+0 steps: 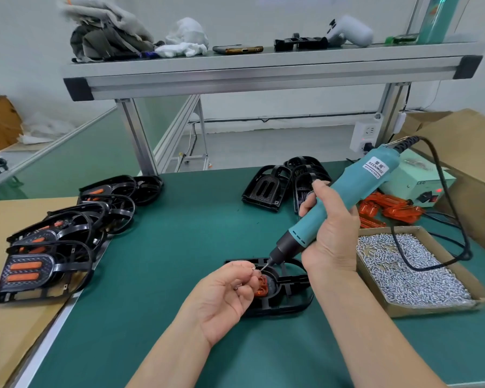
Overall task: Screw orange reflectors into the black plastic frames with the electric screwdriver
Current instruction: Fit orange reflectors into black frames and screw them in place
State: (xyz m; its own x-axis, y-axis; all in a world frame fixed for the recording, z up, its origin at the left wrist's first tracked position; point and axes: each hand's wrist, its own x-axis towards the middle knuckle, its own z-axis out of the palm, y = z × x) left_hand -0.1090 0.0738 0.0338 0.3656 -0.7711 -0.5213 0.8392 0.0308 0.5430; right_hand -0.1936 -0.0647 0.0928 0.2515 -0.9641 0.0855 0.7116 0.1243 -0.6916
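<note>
Green mat covers the bench. One black plastic frame lies flat on it towards the front, directly under both hands. An orange reflector sits in its round recess.

Left hand: palm up, fingers curled, thumb and forefinger pinching a small screw just above the reflector. The hand overlaps the frame's left side.

Right hand: wrapped round the teal electric screwdriver, which is held tilted, its bit pointing down-left and meeting the screw at the left fingertips. The hand sits above and right of the frame. Whether the screw touches the reflector: cannot tell.

Right of the frame, beside the right forearm: cardboard box of screws, with the screwdriver's black cord draped across it. Behind the box: loose reflectors. Behind the hands: bare frames. At left, on cardboard: finished frames with reflectors fitted, overlapping in a row.
</note>
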